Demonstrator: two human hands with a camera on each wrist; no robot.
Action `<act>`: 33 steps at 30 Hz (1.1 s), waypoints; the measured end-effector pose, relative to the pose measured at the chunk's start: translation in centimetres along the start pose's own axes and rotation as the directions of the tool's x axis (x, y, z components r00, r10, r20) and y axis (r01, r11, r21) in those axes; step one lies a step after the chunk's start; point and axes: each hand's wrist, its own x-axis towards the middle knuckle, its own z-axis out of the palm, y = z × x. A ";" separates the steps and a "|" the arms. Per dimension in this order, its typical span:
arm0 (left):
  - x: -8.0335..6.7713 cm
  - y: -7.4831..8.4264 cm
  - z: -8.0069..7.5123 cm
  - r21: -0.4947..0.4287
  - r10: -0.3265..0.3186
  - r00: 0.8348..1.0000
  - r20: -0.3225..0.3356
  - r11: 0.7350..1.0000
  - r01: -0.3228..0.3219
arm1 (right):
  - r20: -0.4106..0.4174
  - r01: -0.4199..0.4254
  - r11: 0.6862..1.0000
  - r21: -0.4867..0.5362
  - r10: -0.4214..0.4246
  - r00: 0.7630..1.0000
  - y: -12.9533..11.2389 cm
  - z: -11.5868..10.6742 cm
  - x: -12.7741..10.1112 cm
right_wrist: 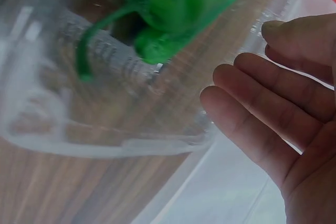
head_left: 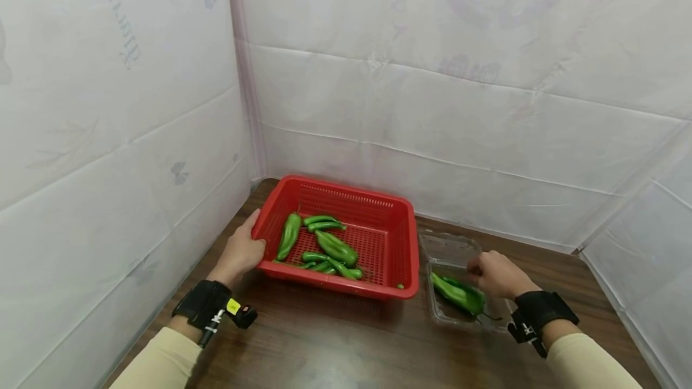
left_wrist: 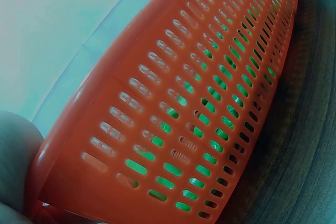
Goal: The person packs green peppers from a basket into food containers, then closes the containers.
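- I see my left hand (head_left: 241, 252) on the near-left corner of the red basket (head_left: 402, 239); thumb along the rim, fingers seemingly round the outside wall — it steadies the basket, though the wrist view shows only a sliver of skin beside the slotted wall (left_wrist: 173, 103).
- The basket sits left of centre on the wooden table (head_left: 335, 341); a heap of green peppers (head_left: 324, 245) lies in its near half.
- My right hand (head_left: 497, 275) hovers over the clear plastic clamshell (head_left: 451, 311), just right of the basket; the right wrist view shows the fingers (right_wrist: 262, 114) straight and relaxed, holding nothing.
- One green pepper (head_left: 458, 294) lies in the tray's near half, stem (right_wrist: 92, 35) toward the near right; the lid stands open on the far side.
- My judgement: the step in hand is moving peppers from basket to clamshell, one just released — the work is early, most peppers remaining in the basket.
- The next move, as I judge it, calls for the right hand to cross left over the basket's rim and pinch a single pepper from the heap; the left hand should hold the basket steady.
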 end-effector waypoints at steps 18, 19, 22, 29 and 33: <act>0.1 0.0 0.0 -0.005 0.001 1.000 -0.004 1.000 -0.001 | -0.031 -0.026 0.998 -0.049 0.024 0.999 -1.9 -3.0 2.5; 0.1 0.0 0.0 -0.006 0.001 1.000 -0.004 1.000 -0.001 | -0.033 -0.033 0.998 -0.049 0.032 0.999 -2.0 -3.1 2.6; 0.1 0.0 0.0 -0.008 0.003 1.000 -0.003 1.000 -0.003 | -0.046 -0.042 0.998 -0.048 0.040 0.998 -2.3 -3.1 3.1; 0.1 -0.1 -0.1 -0.007 -0.002 1.000 -0.004 1.000 0.002 | -0.074 -0.033 0.998 -0.044 0.029 0.997 -3.4 -3.3 4.0; 0.1 -0.1 0.0 -0.009 -0.008 1.000 -0.002 1.000 0.008 | -0.072 -0.033 0.999 -0.019 0.032 0.997 -4.1 -3.6 4.7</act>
